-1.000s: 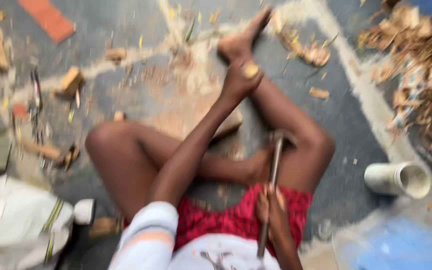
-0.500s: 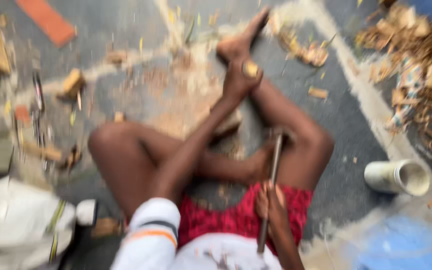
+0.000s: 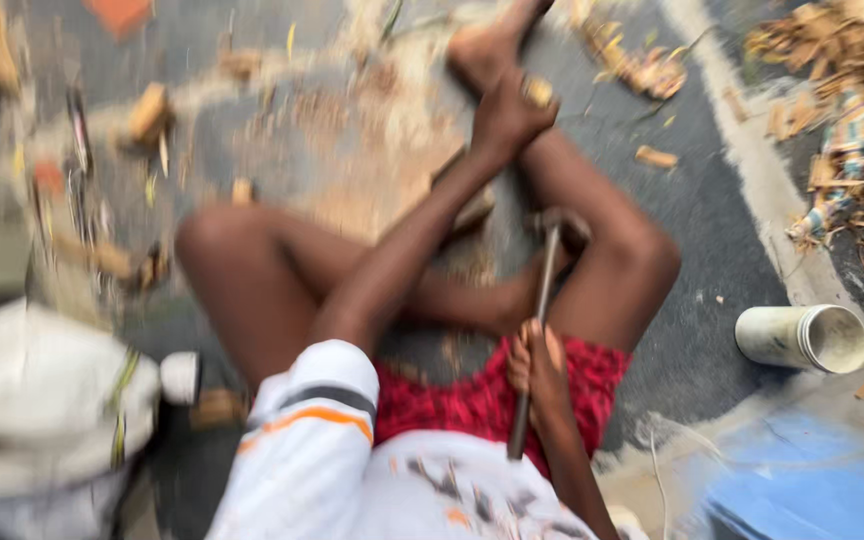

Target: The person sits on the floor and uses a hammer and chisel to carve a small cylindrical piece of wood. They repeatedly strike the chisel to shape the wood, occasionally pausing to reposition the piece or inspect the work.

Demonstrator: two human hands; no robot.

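My left hand (image 3: pixel 505 115) has its fingers wrapped around a small wooden piece (image 3: pixel 538 92), pale, hard and light, by my foot (image 3: pixel 482 45). My right hand (image 3: pixel 537 362) grips a hammer handle (image 3: pixel 532 345), long, stiff, head-heavy I judge, best held low; the head (image 3: pixel 557 225) sits nearer the foot.

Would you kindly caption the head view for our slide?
Seated on the ground, left hand grips a small wood piece; right hand holds a long-handled tool.
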